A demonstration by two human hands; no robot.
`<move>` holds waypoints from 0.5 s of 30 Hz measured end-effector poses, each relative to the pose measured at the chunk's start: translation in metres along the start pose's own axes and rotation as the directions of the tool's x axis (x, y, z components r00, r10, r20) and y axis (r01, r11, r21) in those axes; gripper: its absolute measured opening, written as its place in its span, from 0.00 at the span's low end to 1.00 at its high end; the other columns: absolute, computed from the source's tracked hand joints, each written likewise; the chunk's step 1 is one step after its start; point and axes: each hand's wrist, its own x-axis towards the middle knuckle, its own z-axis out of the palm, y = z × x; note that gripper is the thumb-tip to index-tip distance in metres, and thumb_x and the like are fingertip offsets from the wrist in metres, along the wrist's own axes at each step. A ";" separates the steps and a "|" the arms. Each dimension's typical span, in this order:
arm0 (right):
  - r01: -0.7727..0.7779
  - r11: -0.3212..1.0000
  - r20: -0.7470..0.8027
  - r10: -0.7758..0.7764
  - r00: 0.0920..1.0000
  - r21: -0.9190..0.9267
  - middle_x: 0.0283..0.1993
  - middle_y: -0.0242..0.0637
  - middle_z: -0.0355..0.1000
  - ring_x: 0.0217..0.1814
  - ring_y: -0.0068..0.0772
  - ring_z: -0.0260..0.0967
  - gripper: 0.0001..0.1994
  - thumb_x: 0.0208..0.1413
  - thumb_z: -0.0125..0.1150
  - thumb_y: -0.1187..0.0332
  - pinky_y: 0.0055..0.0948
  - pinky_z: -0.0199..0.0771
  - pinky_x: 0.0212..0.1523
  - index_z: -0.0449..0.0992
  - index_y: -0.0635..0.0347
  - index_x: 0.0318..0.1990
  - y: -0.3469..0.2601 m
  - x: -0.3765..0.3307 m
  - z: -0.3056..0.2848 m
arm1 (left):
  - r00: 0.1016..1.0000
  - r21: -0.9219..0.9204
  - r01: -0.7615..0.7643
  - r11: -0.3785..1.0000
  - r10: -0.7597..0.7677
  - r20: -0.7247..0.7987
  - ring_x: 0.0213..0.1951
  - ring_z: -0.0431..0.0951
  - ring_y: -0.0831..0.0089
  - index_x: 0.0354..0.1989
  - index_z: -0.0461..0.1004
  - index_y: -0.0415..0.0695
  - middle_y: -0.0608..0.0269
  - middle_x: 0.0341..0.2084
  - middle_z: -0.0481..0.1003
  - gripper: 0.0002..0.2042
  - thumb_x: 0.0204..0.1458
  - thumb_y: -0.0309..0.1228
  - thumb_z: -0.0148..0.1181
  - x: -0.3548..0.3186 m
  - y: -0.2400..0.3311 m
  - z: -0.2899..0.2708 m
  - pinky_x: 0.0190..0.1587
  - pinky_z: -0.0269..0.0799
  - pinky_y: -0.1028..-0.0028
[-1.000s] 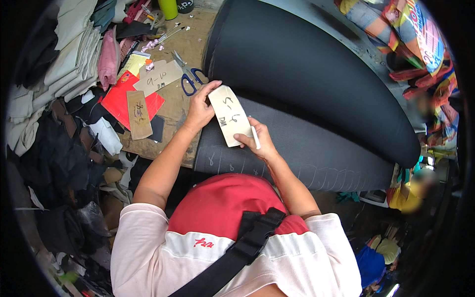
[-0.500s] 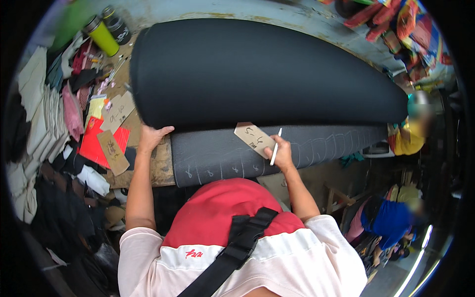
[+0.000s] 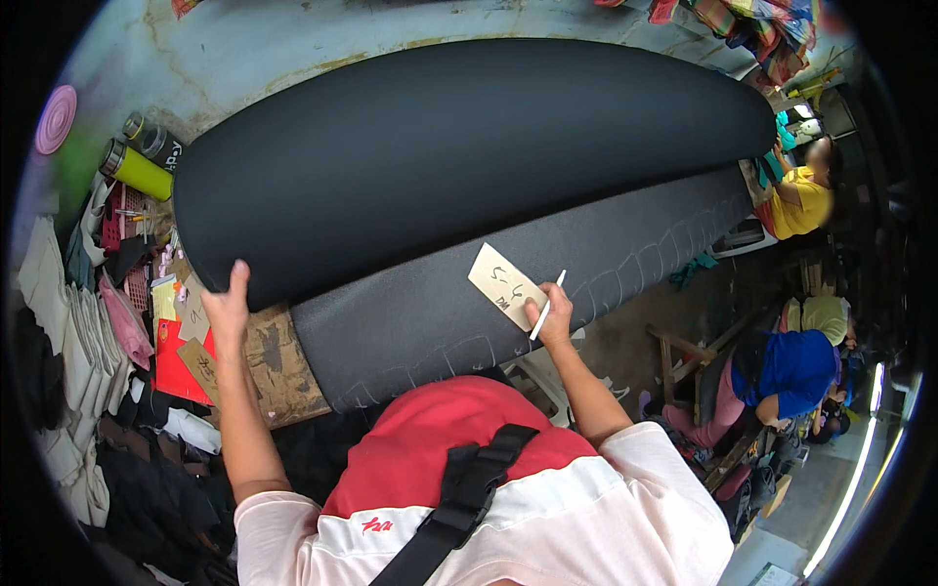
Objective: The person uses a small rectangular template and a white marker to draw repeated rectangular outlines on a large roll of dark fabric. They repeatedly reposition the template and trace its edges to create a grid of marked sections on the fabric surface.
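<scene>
1. The step in hand, as far as could be judged, was handling the upper black material point(image 3: 459, 146) beside a grey-black sheet point(image 3: 410, 317) that bore pale drawn outlines point(image 3: 640, 273) along its near and right side.
2. The right hand point(image 3: 553, 317) was closed around a tan card point(image 3: 496, 278) and a white marking stick point(image 3: 538, 326) together, above the middle of the sheet; whether the card touched it was unclear.
3. The left hand point(image 3: 227, 311) was at the black material's near left edge, thumb raised and apart; its fingers were partly hidden, so I could not tell whether they gripped it.
4. Setting the card for tracing would have called for a flat, smooth surface and a steadying hand, with the stick freed to draw.
5. The black material looked smooth, matt and thick, bulging in a long rounded form that narrowed to the right; the sheet looked faintly grained, its near edge curving downward.
6. The card appeared stiff and flat, long with straight sides, and the stick was slim.
7. On the left, the worn brown counter point(image 3: 277, 356) carried a flat red packet point(image 3: 179, 369).
</scene>
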 end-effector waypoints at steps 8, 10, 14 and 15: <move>0.018 0.999 0.001 -0.018 1.000 -0.033 0.30 0.49 0.69 0.35 0.52 0.68 0.13 0.37 0.61 0.68 0.43 0.70 0.38 0.70 0.63 0.33 -0.003 0.000 0.001 | 0.954 0.144 0.170 0.975 -0.126 -0.272 0.46 0.75 0.62 0.52 0.64 0.25 0.46 0.44 0.74 0.43 0.38 0.53 0.69 0.176 0.088 0.030 0.50 0.68 0.69; 0.000 0.999 0.006 0.000 1.000 -0.037 0.30 0.49 0.69 0.36 0.52 0.68 0.14 0.37 0.61 0.68 0.43 0.70 0.39 0.71 0.63 0.33 -0.003 0.000 0.000 | 0.862 0.563 0.080 0.823 0.226 -0.454 0.46 0.75 0.53 0.56 0.61 0.29 0.41 0.45 0.73 0.48 0.35 0.60 0.66 0.190 0.111 0.037 0.51 0.67 0.63; 0.046 0.998 -0.028 -0.046 0.999 -0.031 0.30 0.49 0.69 0.36 0.53 0.68 0.14 0.36 0.62 0.68 0.43 0.70 0.39 0.71 0.64 0.32 -0.006 0.000 0.000 | 0.882 0.790 -0.299 0.536 0.471 0.014 0.63 0.55 0.51 0.61 0.61 0.61 0.52 0.61 0.60 0.44 0.33 0.66 0.61 0.151 0.109 0.091 0.55 0.49 0.34; 0.013 1.000 -0.022 -0.013 1.000 -0.020 0.30 0.49 0.69 0.35 0.53 0.68 0.14 0.36 0.62 0.68 0.43 0.70 0.39 0.71 0.64 0.32 -0.007 -0.001 0.000 | 0.894 0.879 -0.197 0.435 0.447 -0.021 0.67 0.46 0.52 0.60 0.61 0.71 0.60 0.65 0.54 0.40 0.34 0.67 0.59 0.147 0.107 0.108 0.52 0.39 0.24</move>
